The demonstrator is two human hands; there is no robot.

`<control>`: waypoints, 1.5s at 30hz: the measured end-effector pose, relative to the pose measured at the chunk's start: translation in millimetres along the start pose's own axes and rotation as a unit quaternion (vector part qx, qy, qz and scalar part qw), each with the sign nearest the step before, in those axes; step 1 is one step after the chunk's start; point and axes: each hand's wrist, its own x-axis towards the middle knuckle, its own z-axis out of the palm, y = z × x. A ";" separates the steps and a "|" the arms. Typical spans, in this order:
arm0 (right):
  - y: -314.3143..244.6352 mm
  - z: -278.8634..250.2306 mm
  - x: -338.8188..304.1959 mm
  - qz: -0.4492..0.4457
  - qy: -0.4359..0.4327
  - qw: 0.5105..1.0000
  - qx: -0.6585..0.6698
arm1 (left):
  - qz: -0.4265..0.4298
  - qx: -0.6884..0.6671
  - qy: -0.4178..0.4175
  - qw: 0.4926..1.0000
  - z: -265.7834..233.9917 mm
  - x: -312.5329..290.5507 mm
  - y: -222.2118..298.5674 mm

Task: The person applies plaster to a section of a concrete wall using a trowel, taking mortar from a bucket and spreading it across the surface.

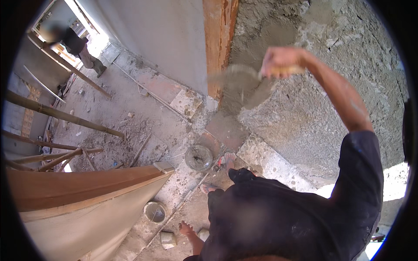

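Note:
My right hand (281, 60) is closed round the wooden handle of a trowel (237, 78), whose blade is smeared by motion. It is raised against the rough grey wall (331, 108), beside an orange-brown wooden door frame (219, 39). Darker wet mortar (270, 41) covers the strip of wall next to the frame. Low down, my left hand (186, 228) hangs beside my body with its fingers apart and nothing in it. A round bucket (199, 157) with grey material inside stands on the floor by my feet.
Another bucket (155, 212) and a pale block (167, 240) are on the floor near my left hand. A wooden panel (87, 204) rises at the lower left. Bamboo poles (65, 114) slant across the rubble-strewn room, where another person (82, 50) stands far back.

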 end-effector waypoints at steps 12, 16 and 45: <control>156.8 90.9 6.1 -0.086 0.420 0.903 0.017 | 0.117 0.091 -0.086 0.985 136.0 -90.3 70.4; 144.1 162.4 68.5 -0.112 0.469 0.860 0.167 | 0.399 0.052 0.049 0.914 126.5 -68.5 138.5; 96.1 90.3 104.4 0.091 0.479 0.825 -0.286 | 0.642 -0.229 0.484 0.549 -13.5 -271.7 536.2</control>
